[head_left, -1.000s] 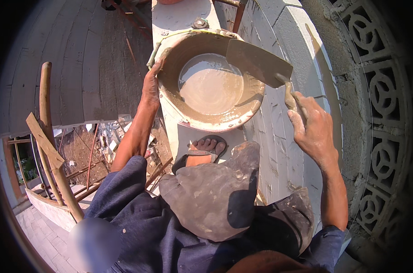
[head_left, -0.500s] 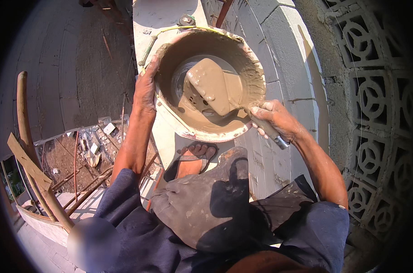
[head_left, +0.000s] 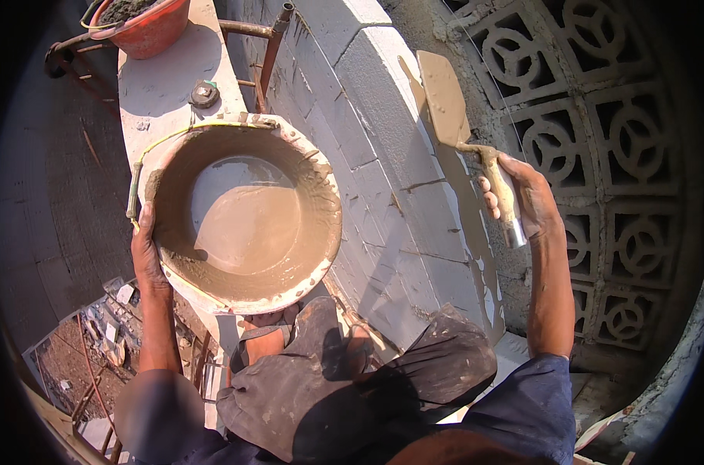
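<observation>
My left hand (head_left: 145, 246) grips the left rim of a round bucket (head_left: 318, 221), its inner wall coated with grey-brown mortar. Smooth wet mortar (head_left: 247, 229) lies in the bottom. A yellow-green handle (head_left: 164, 146) rests against the far rim. My right hand (head_left: 532, 195) is closed around the grip of a trowel (head_left: 445, 97), raised to the right. Mortar covers the trowel's flat blade, which points away from me above the top of a light grey block wall (head_left: 387, 81). Along that wall top runs a wet mortar strip (head_left: 462, 186).
The bucket stands on a pale plank (head_left: 154, 97), with a small round tape measure (head_left: 205, 94) beyond it. Farther off sits an orange bucket (head_left: 146, 32) of dark mix. Scaffold pipes (head_left: 268, 66) flank the plank. Patterned vent blocks (head_left: 635, 147) rise at right; rubble (head_left: 108, 333) lies below left.
My right hand has lifted the mortar-laden trowel out of the bucket and over to the wall top at right. The view has shifted, so the bucket appears farther left and lower.
</observation>
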Demonstrator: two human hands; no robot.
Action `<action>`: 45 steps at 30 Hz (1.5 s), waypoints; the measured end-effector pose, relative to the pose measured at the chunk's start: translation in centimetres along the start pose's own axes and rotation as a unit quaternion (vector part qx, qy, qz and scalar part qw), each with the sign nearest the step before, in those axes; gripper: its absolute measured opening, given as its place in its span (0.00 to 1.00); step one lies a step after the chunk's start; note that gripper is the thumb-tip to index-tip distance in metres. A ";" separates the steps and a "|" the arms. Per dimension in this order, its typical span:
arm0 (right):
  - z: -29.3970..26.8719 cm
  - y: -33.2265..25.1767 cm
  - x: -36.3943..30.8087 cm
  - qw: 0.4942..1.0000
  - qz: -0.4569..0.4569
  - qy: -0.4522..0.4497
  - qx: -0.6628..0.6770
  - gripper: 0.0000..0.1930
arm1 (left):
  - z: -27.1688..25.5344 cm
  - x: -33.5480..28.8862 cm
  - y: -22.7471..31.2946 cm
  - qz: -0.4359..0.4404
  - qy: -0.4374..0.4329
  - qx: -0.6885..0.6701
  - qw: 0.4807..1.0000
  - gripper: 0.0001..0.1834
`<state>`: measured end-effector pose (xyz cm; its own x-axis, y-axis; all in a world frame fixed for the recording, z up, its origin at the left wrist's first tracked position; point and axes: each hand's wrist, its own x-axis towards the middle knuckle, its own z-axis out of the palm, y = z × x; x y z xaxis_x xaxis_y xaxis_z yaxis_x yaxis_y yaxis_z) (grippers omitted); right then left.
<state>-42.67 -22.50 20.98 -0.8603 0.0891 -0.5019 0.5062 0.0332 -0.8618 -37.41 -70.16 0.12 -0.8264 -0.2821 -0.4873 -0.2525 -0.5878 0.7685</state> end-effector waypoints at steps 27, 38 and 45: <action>6.0 1.3 20.3 0.800 -0.159 0.188 -0.547 0.18 | -0.9 0.8 -1.3 0.069 0.069 0.047 0.994 0.25; 3.3 1.6 17.5 0.780 -0.132 0.212 -0.574 0.21 | -0.7 1.0 -1.1 0.038 0.000 -0.030 0.999 0.25; 1.5 1.7 10.0 0.997 -0.055 0.053 -0.032 0.20 | 1.5 -0.9 0.4 0.036 -0.032 0.004 0.999 0.30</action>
<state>-50.49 -23.04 14.42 -0.9012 0.1868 -0.3910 0.4149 0.1113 -0.9030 -37.52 -69.03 1.47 -0.8728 -0.2752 -0.4031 -0.1946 -0.5612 0.8045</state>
